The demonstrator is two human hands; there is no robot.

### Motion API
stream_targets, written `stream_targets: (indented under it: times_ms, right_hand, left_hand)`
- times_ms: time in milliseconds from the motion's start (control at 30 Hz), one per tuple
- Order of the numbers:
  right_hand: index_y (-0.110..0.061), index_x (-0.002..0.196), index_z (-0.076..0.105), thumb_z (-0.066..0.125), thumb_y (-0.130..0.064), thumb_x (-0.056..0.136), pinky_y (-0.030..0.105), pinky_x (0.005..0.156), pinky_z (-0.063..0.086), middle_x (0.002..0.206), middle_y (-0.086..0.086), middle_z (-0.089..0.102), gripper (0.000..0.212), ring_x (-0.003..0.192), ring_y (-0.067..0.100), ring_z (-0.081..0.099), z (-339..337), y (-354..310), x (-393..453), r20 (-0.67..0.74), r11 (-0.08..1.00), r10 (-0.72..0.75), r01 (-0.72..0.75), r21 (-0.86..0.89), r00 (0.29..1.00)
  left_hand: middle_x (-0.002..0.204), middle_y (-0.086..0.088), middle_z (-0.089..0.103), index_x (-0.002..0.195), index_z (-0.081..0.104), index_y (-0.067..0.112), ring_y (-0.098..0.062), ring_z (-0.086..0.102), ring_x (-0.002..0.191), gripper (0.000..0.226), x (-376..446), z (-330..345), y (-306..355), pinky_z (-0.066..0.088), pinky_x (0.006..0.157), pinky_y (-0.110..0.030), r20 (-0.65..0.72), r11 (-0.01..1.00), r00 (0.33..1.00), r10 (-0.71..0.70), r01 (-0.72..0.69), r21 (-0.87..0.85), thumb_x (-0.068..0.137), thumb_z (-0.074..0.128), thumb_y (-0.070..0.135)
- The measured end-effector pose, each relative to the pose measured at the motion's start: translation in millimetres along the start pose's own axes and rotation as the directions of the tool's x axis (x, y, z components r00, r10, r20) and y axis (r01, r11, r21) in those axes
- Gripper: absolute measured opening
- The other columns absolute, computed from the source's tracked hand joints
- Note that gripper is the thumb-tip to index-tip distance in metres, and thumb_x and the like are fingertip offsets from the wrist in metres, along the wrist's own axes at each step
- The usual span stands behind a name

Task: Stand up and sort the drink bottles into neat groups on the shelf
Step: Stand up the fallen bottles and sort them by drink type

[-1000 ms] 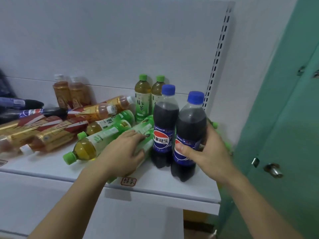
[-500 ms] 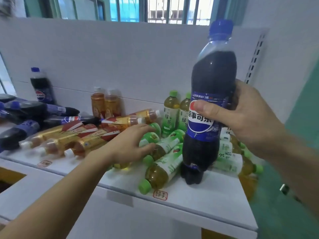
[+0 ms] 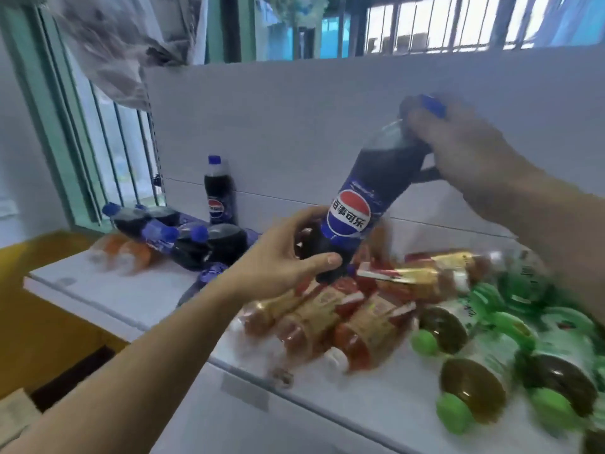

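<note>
A dark cola bottle (image 3: 363, 198) with a blue label hangs tilted in the air above the white shelf (image 3: 137, 290), cap up to the right. My right hand (image 3: 465, 149) grips its neck and shoulder. My left hand (image 3: 278, 263) wraps around its base. One cola bottle (image 3: 217, 191) stands upright against the back panel at the left. Several cola bottles (image 3: 196, 240) lie in a heap beside it. Amber tea bottles (image 3: 343, 319) with red and gold labels lie in the middle. Green-capped tea bottles (image 3: 484, 371) lie at the right.
Two orange drink bottles (image 3: 124, 253) lie at the shelf's far left end. The white back panel (image 3: 294, 126) rises behind the shelf, with a barred window above it. A green window frame (image 3: 65, 132) stands to the left, over a yellow wall.
The view has swung left along the shelf. My right hand has slid from the cola bottle's label up to its neck, the bottle has tilted, and my left hand has left the lying bottles and taken its base.
</note>
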State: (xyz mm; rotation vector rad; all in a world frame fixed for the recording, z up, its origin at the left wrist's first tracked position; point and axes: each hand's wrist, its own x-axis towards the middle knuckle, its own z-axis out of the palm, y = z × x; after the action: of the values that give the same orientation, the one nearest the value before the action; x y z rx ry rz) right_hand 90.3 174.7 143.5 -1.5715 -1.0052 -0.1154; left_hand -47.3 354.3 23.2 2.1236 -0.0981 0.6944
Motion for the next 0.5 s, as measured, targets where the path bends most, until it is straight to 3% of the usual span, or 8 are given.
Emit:
stream_targets:
  times_ms: [100, 300, 433, 500]
  right_hand:
    - [-0.025, 0.113, 0.056, 0.051, -0.048, 0.102, 0.023, 0.074, 0.039, 0.100, -0.009, 0.055, 0.026, 0.083, 0.007, 0.050, 46, -8, 51, 0.012, 0.976, -0.043, 0.044, -0.211, 0.999]
    - [-0.018, 0.106, 0.057, 0.061, -0.043, 0.098, 0.019, 0.053, 0.044, 0.085, 0.001, 0.055, 0.026, 0.067, 0.016, 0.054, 128, -3, 130, 0.131, 0.917, 0.010, 0.043, -0.397, 0.991]
    - [-0.021, 0.107, 0.055, 0.064, -0.044, 0.095, 0.031, 0.061, 0.055, 0.094, 0.005, 0.061, 0.027, 0.071, 0.021, 0.063, 182, 16, 174, 0.134, 0.898, 0.004, 0.055, -0.437, 0.991]
    - [-0.021, 0.112, 0.056, 0.064, -0.047, 0.094, 0.027, 0.059, 0.050, 0.094, 0.000, 0.060, 0.033, 0.073, 0.019, 0.065, 205, 23, 189, 0.174, 0.860, -0.008, 0.095, -0.501, 0.985]
  left_hand:
    - [0.133, 0.003, 0.064, 0.144, 0.046, 0.021, -0.013, 0.067, 0.117, 0.064, 27, -70, -34, 0.058, 0.098, -0.038, -0.001, 0.988, 1.000, 0.002, -0.002, 0.158, 0.089, 0.078, 0.022]
    - [0.116, 0.008, 0.062, 0.137, 0.041, 0.029, -0.010, 0.070, 0.104, 0.067, 93, -171, -98, 0.059, 0.093, -0.028, 0.077, 0.922, 0.993, -0.084, 0.048, 0.383, 0.085, 0.082, 0.019]
    - [0.122, 0.000, 0.062, 0.135, 0.039, 0.029, -0.018, 0.069, 0.107, 0.069, 129, -207, -153, 0.058, 0.097, -0.042, 0.105, 0.892, 0.981, -0.163, 0.101, 0.440, 0.083, 0.083, 0.020]
    - [0.123, -0.001, 0.065, 0.134, 0.043, 0.025, -0.019, 0.069, 0.106, 0.069, 138, -215, -178, 0.058, 0.096, -0.045, 0.090, 0.882, 0.975, -0.201, 0.140, 0.450, 0.080, 0.085, 0.022]
